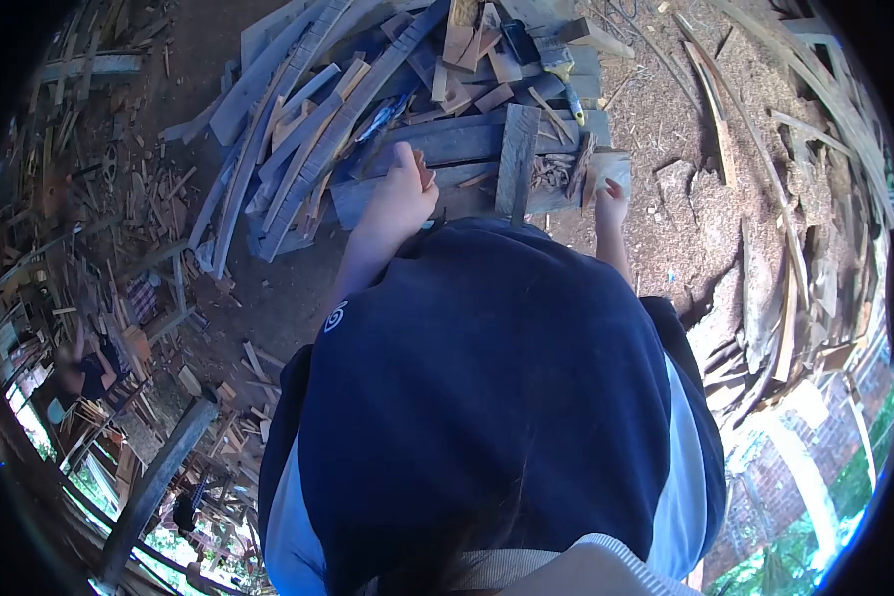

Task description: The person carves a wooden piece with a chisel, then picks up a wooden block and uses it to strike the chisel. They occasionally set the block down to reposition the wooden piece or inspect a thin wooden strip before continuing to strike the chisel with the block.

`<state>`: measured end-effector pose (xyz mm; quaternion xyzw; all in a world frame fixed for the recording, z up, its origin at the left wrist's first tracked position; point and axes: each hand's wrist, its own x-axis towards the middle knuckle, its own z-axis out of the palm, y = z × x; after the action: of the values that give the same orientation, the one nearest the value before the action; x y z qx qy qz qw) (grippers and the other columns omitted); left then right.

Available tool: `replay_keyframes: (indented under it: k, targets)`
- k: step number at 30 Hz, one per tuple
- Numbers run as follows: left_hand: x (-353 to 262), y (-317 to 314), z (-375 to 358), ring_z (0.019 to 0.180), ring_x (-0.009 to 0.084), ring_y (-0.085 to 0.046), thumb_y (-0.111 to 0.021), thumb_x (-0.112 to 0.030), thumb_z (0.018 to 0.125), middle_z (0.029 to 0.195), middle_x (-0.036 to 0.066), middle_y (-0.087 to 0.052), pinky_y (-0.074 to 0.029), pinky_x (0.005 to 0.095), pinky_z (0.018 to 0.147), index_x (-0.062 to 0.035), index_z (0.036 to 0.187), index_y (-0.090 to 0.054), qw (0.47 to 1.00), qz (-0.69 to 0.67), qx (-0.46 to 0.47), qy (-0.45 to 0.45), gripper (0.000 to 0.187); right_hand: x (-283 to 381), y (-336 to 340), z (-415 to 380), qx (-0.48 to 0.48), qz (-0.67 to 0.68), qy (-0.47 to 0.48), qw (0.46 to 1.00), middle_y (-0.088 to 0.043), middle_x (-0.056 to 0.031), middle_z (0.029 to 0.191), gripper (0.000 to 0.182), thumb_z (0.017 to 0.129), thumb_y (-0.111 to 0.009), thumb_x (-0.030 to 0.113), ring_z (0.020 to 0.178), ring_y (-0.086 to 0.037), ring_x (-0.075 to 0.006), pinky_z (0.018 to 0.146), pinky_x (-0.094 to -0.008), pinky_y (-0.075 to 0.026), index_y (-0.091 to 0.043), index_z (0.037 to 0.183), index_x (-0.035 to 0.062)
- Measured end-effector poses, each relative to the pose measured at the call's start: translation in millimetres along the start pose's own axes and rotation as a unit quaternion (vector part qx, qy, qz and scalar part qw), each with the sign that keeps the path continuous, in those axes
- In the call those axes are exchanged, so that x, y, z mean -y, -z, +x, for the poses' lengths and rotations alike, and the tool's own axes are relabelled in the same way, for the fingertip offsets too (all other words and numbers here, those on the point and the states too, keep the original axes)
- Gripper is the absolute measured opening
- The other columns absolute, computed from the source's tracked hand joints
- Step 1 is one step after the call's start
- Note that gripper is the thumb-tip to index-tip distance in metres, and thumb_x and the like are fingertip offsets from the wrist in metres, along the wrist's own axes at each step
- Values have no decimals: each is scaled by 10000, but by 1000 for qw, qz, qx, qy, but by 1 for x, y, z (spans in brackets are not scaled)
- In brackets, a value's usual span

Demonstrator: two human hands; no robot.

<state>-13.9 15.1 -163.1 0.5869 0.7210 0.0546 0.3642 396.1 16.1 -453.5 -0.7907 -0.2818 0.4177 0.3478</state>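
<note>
- Upper center: a brown scrap [423,173] is clamped in the left hand [399,197].
- Upper right: the right hand [612,207] is seen at a pale board [611,166], its finger spacing unclear.

Blocks [459,48] and a brush [558,66] lie on boards [457,136], right of long strips [360,109].

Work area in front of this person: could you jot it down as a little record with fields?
Left hand: the left hand holds a brown piece
Right hand: the right hand is at a pale board, grip unclear
Work surface: grey boards
Tool: brush, beyond the hands
Scraps: shavings between the hands
Ground: brown, littered with wood
Background: another person, far left
</note>
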Motion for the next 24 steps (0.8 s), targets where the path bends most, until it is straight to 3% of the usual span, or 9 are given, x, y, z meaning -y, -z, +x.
replay_keyframes:
  k: [2, 10, 13, 14, 16, 18, 20, 21, 24]
  targets:
    - [-4, 3, 0, 947, 481, -638, -603, -193, 897, 977, 321, -626, -496, 530, 816, -11, 1173, -290, 1000, -11, -10, -10, 455, 8, -7, -15, -70, -176, 43, 981, -641, -140, 1050, 356, 800, -643, 181, 933, -628, -251, 801, -349, -513, -675, 1145, 102]
    - [-25, 4, -1, 936, 467, -646, -630, -194, 870, 971, 304, -642, -497, 528, 807, -19, 1165, -321, 998, 19, 52, 18, 462, 32, -33, -60, -62, -277, 203, 937, -611, -184, 996, 266, 771, -663, 176, 995, -595, -386, 883, -456, -482, -645, 1005, 52]
    - [-15, -10, 2, 860, 472, -650, -614, -197, 855, 893, 321, -643, -509, 544, 769, 8, 1162, -305, 998, 8, 43, -44, 482, 45, -42, -71, 33, -324, 346, 880, -452, -180, 1396, 501, 797, -622, 140, 1277, -440, -413, 1063, -465, -382, -537, 1282, 50]
    - [-14, -12, 1, 860, 472, -650, -614, -197, 855, 893, 321, -643, -509, 544, 769, 8, 1162, -305, 998, 8, 44, -42, 482, 49, -44, -76, 34, -324, 346, 880, -452, -180, 1396, 501, 797, -622, 140, 1277, -440, -413, 1063, -465, -382, -537, 1282, 50]
    - [-21, -8, -2, 869, 465, -652, -606, -191, 858, 898, 315, -646, -509, 540, 777, 9, 1153, -312, 996, 20, 78, -29, 462, 63, -50, -90, 11, -415, 437, 798, -470, -236, 1341, 542, 786, -676, 161, 1220, -481, -441, 990, -458, -444, -508, 1293, 64]
    - [-18, -9, -2, 872, 463, -652, -606, -188, 858, 895, 314, -646, -509, 539, 779, 10, 1153, -315, 996, 7, 79, -33, 460, 61, -60, -90, 45, -407, 404, 818, -475, -240, 1338, 593, 807, -675, 193, 1224, -482, -444, 984, -467, -446, -461, 1349, 84]
    - [-13, -10, -3, 875, 460, -652, -607, -184, 859, 892, 313, -646, -509, 538, 781, 11, 1154, -317, 996, -7, 79, -37, 457, 57, -74, -86, 192, -375, 309, 853, -439, -243, 1391, 606, 860, -641, 273, 1267, -458, -431, 1073, -531, -351, -408, 1366, 35]
    - [-11, -12, -3, 885, 456, -654, -607, -182, 860, 906, 308, -649, -512, 531, 786, 11, 1154, -322, 997, -19, 66, -43, 453, 76, -79, -102, 252, -292, 142, 912, -453, -287, 1350, 700, 861, -673, 381, 1214, -494, -472, 1005, -537, -425, -371, 1345, -25]
    - [-10, -12, -2, 917, 446, -654, -622, -182, 859, 941, 293, -651, -510, 505, 807, 0, 1154, -319, 997, -19, 66, -20, 460, 76, -102, -121, 191, -311, 185, 912, -451, -315, 1333, 858, 812, -721, 473, 1192, -509, -491, 945, -538, -480, -311, 1345, -60]
